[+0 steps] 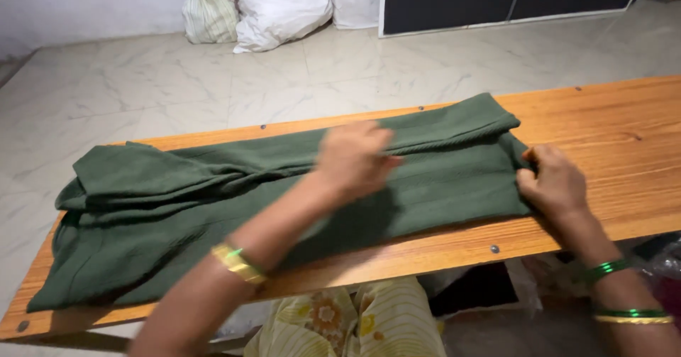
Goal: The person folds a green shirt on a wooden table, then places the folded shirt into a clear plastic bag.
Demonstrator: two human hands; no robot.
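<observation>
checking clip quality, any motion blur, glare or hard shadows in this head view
Head view: the left hand is smeared by motion blur, while the right hand and the green cloth look sharper; soft, even light, with only a faint shadow under the left forearm; mild sheen on the marble floor, no harsh glare on the wooden table.

Left forearm enters from the lower left and crosses diagonally up toward centre; gold and green bangles at the wrist. Left hand (pixel 352 160) seen from the back, palm down, fingers extended and close together, pointing to the upper right. Right forearm enters from the lower right corner, green and gold bangles on it. Right hand (pixel 554 182) palm down, fingers curled inward, thumb tucked toward the fingertips in a pinch.
</observation>
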